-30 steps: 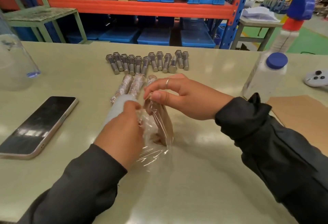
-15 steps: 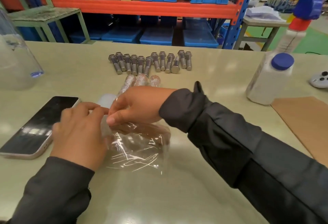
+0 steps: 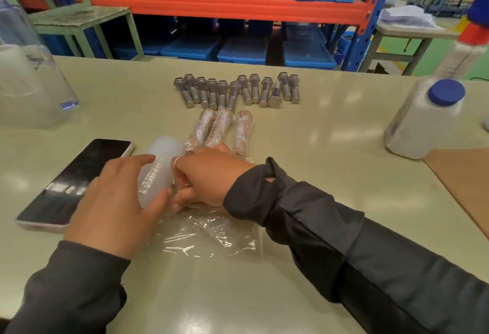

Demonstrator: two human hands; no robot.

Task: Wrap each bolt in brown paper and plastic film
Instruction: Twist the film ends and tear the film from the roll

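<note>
The plastic film (image 3: 209, 235) lies flat and crinkled on the table (image 3: 330, 132) right in front of the person, its near part spread toward the camera and its far edge running up under both hands. There is only the head view to go on. In it the left hand (image 3: 116, 201) has its fingers curled over the roll of film (image 3: 158, 172), whose long axis runs from near-left to far-right, pointing roughly toward the three wrapped bolts (image 3: 221, 130) just beyond. The right hand (image 3: 203, 180) reaches across from the right with its fingers curled down, touching the roll's right side where the sheet leaves it; whether they pinch the film or the bolt being wrapped cannot be told, and that bolt is hidden under the hand. The hands sit practically touching, roll on the left, sheet trailing to the right and nearer. By the look of it the coming move turns on parting sheet from roll across that axis. The bare bolts (image 3: 238, 90) wait in a row farther back, shanks pointing toward the person, nearer the right hand.
</note>
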